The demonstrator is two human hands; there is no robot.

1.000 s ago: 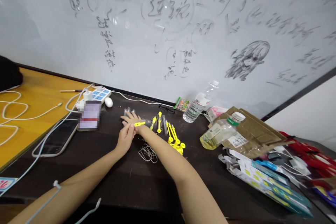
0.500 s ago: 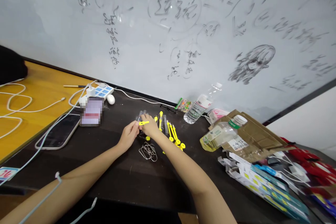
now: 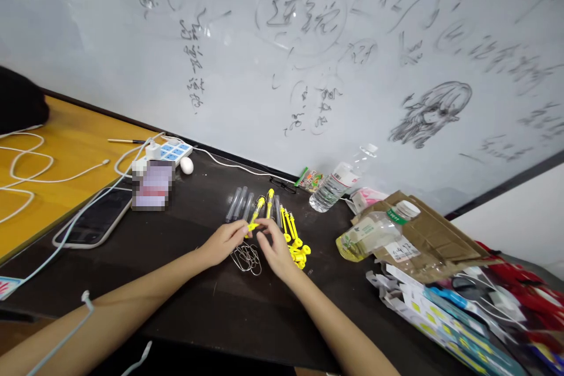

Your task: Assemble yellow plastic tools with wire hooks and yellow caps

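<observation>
Right hand [image 3: 274,247] moved, one yellow piece [image 3: 252,227] held

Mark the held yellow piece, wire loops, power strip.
yellow piece [image 3: 251,227], head view: its exposed middle
wire loops [image 3: 247,257], head view: middle of the pile
power strip [image 3: 174,153], head view: blue-and-white socket face

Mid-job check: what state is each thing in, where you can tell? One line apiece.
Left hand: pinching a small yellow piece.
Right hand: open beside that piece, contact unclear.
Three clear tubes: lying side by side.
Metal clips: heaped loosely.
Yellow parts beside the right hand: loosely heaped.
Water bottle: capped.
Green-necked bottle: capped, yellow liquid low inside.
Large phone: screen dark.
Power strip: white plug inserted.
</observation>
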